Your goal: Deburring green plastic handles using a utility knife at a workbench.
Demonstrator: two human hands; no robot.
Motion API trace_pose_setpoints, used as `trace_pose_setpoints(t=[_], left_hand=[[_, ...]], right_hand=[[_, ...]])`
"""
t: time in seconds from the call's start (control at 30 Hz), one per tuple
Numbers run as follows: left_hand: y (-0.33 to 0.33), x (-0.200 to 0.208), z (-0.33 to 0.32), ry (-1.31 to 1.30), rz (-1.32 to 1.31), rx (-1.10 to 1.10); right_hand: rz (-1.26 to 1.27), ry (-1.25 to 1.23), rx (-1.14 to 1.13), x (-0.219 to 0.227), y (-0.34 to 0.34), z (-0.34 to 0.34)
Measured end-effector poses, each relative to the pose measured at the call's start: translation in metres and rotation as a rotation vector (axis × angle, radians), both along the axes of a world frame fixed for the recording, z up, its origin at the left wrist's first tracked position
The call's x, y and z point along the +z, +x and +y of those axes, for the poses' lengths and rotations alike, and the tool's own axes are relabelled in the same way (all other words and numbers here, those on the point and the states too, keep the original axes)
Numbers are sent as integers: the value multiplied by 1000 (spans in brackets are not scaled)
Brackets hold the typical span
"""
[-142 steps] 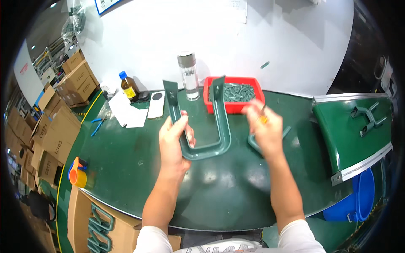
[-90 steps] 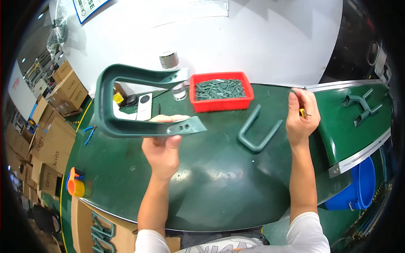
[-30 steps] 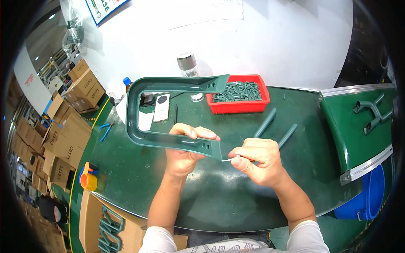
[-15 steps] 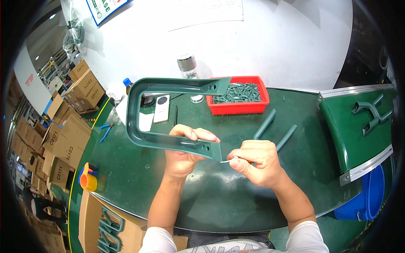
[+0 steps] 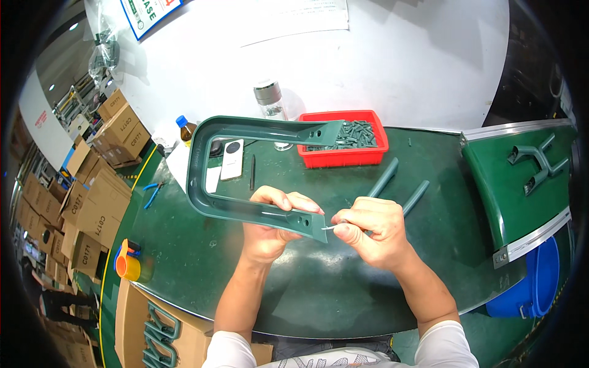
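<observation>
While blue-handled pliers [image 5: 157, 186] lie toward the left of the counter [image 5: 307, 297], a green U-shaped frame [image 5: 197, 168] is held above it, open end facing right. The left hand [image 5: 264, 239] grips the frame's lower arm near the tip, fingers closed around it. At that tip, a thin metal blade [image 5: 329, 228] appears to touch the edge; a red bin [image 5: 343, 160] of small green pieces [image 5: 357, 136] stands behind. The right hand [image 5: 380, 235] pinches the blade between thumb and curled fingers. A second green frame [image 5: 416, 197] lies beyond, partly hidden.
</observation>
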State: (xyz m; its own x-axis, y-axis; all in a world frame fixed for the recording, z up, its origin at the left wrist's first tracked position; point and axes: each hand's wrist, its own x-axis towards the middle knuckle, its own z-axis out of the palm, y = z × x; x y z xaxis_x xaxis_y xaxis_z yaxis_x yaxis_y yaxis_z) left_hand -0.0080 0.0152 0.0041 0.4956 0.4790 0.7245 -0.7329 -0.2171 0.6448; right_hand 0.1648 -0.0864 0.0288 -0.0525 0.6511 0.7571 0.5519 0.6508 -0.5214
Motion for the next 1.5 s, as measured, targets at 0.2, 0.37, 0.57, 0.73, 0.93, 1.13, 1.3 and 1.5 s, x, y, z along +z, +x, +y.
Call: trace_pose_setpoints(t=[0.2,0.37,0.57,0.73,0.93,1.13,1.3,1.5], left_hand=[[4,0,-10,-17,13,-93],[7,0,-14,18,27,-86],[1,2,-3,2,20,-3],[1,1,-2,4,34,-6],[-1,0,1,16,38,21],[-2,-1,2,-16,45,44],[-3,-1,-2,-59,91,124],[2,0,-12,-76,67,-37]], right_hand=[[39,-29,-95,-3,1,4],[339,-166,50,-6,5,4],[459,-559,290,7,2,-13],[356,-640,343,7,3,-11],[220,-664,418,7,4,-10],[23,-542,481,2,0,-6],[261,-282,297,8,10,-11],[362,24,-266,7,26,-1]])
